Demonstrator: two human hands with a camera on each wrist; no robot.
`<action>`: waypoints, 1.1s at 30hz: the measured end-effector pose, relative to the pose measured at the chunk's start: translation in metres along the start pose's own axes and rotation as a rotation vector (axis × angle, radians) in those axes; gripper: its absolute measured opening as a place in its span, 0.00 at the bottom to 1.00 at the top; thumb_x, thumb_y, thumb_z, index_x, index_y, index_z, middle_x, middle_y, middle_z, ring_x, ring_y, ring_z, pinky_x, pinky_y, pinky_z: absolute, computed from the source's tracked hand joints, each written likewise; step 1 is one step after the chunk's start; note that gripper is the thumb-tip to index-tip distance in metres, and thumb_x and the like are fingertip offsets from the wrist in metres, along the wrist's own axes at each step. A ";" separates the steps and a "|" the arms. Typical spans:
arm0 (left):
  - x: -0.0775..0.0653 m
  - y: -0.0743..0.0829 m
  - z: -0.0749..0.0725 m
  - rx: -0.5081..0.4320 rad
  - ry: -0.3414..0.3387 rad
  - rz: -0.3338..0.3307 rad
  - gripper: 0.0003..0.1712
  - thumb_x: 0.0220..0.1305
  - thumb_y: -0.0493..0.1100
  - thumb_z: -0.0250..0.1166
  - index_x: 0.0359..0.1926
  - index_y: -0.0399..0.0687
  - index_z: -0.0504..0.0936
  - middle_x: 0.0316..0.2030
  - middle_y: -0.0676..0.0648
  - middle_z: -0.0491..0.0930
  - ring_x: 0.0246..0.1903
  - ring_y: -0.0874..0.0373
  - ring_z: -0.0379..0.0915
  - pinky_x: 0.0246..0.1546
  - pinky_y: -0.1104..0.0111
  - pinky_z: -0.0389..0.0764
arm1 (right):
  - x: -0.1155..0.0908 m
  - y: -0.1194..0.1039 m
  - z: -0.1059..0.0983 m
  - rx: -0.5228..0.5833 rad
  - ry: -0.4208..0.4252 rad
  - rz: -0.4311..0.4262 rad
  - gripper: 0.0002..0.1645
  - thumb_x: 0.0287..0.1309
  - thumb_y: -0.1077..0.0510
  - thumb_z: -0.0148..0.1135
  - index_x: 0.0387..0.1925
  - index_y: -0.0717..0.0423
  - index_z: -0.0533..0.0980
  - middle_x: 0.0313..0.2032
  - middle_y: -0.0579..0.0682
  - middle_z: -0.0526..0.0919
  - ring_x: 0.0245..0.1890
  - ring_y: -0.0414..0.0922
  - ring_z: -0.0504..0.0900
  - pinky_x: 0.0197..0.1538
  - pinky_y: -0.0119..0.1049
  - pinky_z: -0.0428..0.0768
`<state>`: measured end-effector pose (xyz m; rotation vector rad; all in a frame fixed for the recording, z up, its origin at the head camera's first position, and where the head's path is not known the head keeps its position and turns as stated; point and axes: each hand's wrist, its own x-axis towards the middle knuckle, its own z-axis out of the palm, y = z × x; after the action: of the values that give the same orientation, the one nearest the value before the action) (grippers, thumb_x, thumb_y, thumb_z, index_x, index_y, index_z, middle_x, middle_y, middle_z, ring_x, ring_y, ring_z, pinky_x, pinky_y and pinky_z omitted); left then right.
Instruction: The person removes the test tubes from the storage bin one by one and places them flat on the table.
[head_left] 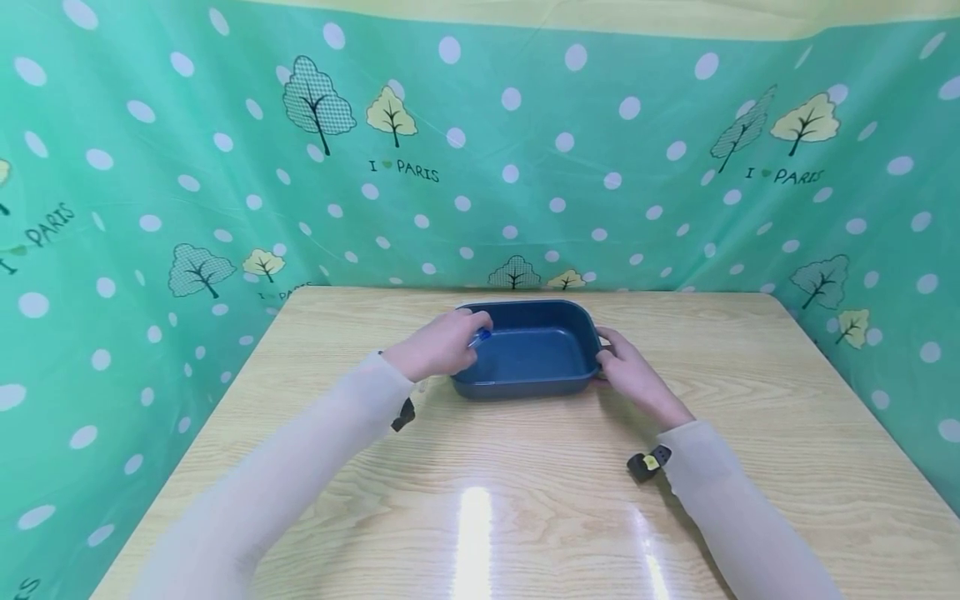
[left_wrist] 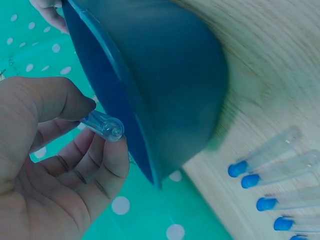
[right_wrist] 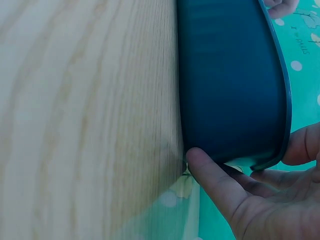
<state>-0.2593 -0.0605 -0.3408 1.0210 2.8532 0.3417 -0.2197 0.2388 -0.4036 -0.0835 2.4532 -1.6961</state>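
Observation:
My left hand (head_left: 447, 340) pinches a clear plastic tube with a blue cap (left_wrist: 102, 125) between thumb and fingertips, over the left end of a dark blue rectangular basin (head_left: 525, 388). In the left wrist view the tube's rounded clear end faces the camera, and the fingers cover much of the rest. At the basin's right end, my right hand (head_left: 633, 371) grips the rim and handle. The right wrist view has its thumb (right_wrist: 302, 145) at the rim and a finger (right_wrist: 215, 180) against the lower side. The basin stands upright on the table.
Several more clear tubes with blue caps (left_wrist: 272, 180) lie in a row on the wooden table (head_left: 547, 467), left of the basin and largely hidden by the left arm in the head view. A green dotted curtain (head_left: 510, 200) encloses the table's back and sides.

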 end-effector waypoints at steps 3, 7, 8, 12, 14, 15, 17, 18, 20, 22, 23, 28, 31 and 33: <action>-0.005 -0.004 0.000 -0.005 0.013 0.001 0.26 0.57 0.32 0.60 0.59 0.43 0.72 0.44 0.44 0.76 0.38 0.54 0.70 0.41 0.63 0.75 | 0.000 0.000 0.000 0.008 -0.001 0.002 0.32 0.69 0.63 0.31 0.73 0.62 0.45 0.63 0.73 0.60 0.60 0.64 0.68 0.52 0.52 0.76; -0.011 -0.008 -0.002 -0.022 0.022 -0.001 0.26 0.57 0.32 0.59 0.58 0.42 0.72 0.46 0.41 0.77 0.39 0.53 0.71 0.42 0.62 0.75 | 0.000 0.000 -0.001 0.005 0.000 0.007 0.32 0.69 0.64 0.31 0.73 0.62 0.45 0.63 0.73 0.59 0.61 0.64 0.68 0.53 0.52 0.76; -0.013 -0.008 -0.004 -0.030 0.019 -0.008 0.26 0.57 0.32 0.59 0.58 0.42 0.72 0.46 0.41 0.77 0.38 0.53 0.71 0.42 0.62 0.75 | 0.000 0.000 -0.001 0.002 0.000 0.007 0.32 0.69 0.64 0.31 0.73 0.62 0.45 0.63 0.73 0.59 0.61 0.64 0.68 0.53 0.52 0.76; -0.017 -0.011 -0.005 -0.054 0.018 -0.038 0.26 0.57 0.32 0.59 0.59 0.43 0.72 0.44 0.43 0.77 0.34 0.54 0.70 0.38 0.63 0.74 | 0.000 0.001 -0.001 -0.009 0.003 0.004 0.32 0.69 0.64 0.31 0.73 0.62 0.45 0.64 0.73 0.59 0.60 0.64 0.68 0.52 0.52 0.76; -0.019 -0.014 -0.006 -0.067 0.023 -0.048 0.26 0.57 0.31 0.59 0.59 0.42 0.72 0.44 0.44 0.77 0.33 0.53 0.69 0.37 0.63 0.74 | 0.000 0.001 -0.001 -0.013 0.001 0.002 0.32 0.69 0.64 0.31 0.73 0.62 0.45 0.64 0.73 0.59 0.61 0.64 0.68 0.53 0.52 0.76; -0.021 -0.016 -0.006 -0.069 0.028 -0.049 0.26 0.57 0.31 0.60 0.59 0.41 0.72 0.44 0.44 0.77 0.33 0.54 0.70 0.38 0.63 0.74 | 0.000 0.002 -0.001 -0.014 -0.001 0.001 0.32 0.69 0.64 0.31 0.73 0.63 0.44 0.64 0.73 0.59 0.61 0.64 0.67 0.53 0.52 0.75; -0.023 -0.019 -0.005 -0.078 0.036 -0.053 0.27 0.56 0.31 0.60 0.59 0.40 0.72 0.45 0.44 0.77 0.35 0.53 0.70 0.39 0.63 0.74 | 0.000 0.002 -0.001 -0.013 -0.003 0.001 0.32 0.69 0.64 0.31 0.73 0.62 0.44 0.64 0.73 0.58 0.61 0.64 0.67 0.53 0.51 0.75; -0.024 -0.021 -0.005 -0.083 0.036 -0.057 0.27 0.56 0.31 0.60 0.59 0.39 0.72 0.46 0.43 0.77 0.35 0.53 0.70 0.40 0.62 0.74 | 0.000 0.002 -0.001 -0.012 -0.004 0.001 0.32 0.69 0.64 0.31 0.73 0.62 0.45 0.64 0.73 0.58 0.61 0.64 0.67 0.53 0.51 0.75; -0.026 -0.024 -0.005 -0.092 0.038 -0.061 0.27 0.56 0.31 0.60 0.59 0.38 0.71 0.47 0.42 0.77 0.37 0.53 0.71 0.41 0.61 0.75 | 0.001 0.002 -0.001 -0.011 -0.004 0.002 0.32 0.69 0.63 0.31 0.73 0.62 0.45 0.64 0.73 0.58 0.61 0.64 0.67 0.54 0.51 0.75; -0.028 -0.029 -0.005 -0.100 0.044 -0.070 0.28 0.55 0.30 0.60 0.59 0.39 0.71 0.46 0.43 0.77 0.37 0.53 0.71 0.40 0.61 0.75 | 0.001 0.002 0.000 -0.010 -0.001 0.003 0.32 0.69 0.63 0.31 0.73 0.61 0.45 0.64 0.73 0.58 0.61 0.64 0.67 0.53 0.50 0.75; -0.029 -0.031 -0.005 -0.099 0.049 -0.073 0.27 0.55 0.31 0.60 0.59 0.40 0.71 0.45 0.43 0.77 0.37 0.53 0.71 0.40 0.61 0.75 | 0.000 0.001 0.000 -0.009 -0.002 0.003 0.32 0.69 0.63 0.31 0.73 0.61 0.45 0.64 0.73 0.58 0.61 0.64 0.67 0.53 0.50 0.75; -0.033 -0.041 -0.007 -0.103 0.074 -0.083 0.28 0.54 0.31 0.61 0.59 0.41 0.72 0.36 0.46 0.75 0.33 0.53 0.70 0.34 0.62 0.74 | -0.001 0.000 0.000 -0.007 -0.001 0.005 0.32 0.69 0.63 0.31 0.73 0.60 0.45 0.65 0.73 0.58 0.61 0.64 0.67 0.53 0.51 0.75; -0.036 -0.044 -0.010 -0.114 0.075 -0.088 0.29 0.53 0.32 0.62 0.59 0.41 0.72 0.34 0.47 0.75 0.32 0.53 0.70 0.33 0.62 0.73 | -0.001 0.000 0.000 -0.008 -0.001 0.003 0.32 0.69 0.62 0.31 0.73 0.60 0.45 0.65 0.73 0.58 0.61 0.64 0.67 0.53 0.51 0.75; -0.037 -0.045 -0.012 -0.124 0.075 -0.097 0.29 0.53 0.32 0.63 0.59 0.41 0.72 0.33 0.47 0.75 0.32 0.53 0.70 0.33 0.62 0.73 | -0.001 0.000 0.000 -0.012 0.000 0.002 0.32 0.69 0.62 0.31 0.73 0.61 0.45 0.64 0.73 0.58 0.61 0.64 0.67 0.54 0.51 0.75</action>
<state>-0.2603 -0.1203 -0.3393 0.8626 2.8917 0.5518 -0.2184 0.2393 -0.4038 -0.0820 2.4625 -1.6805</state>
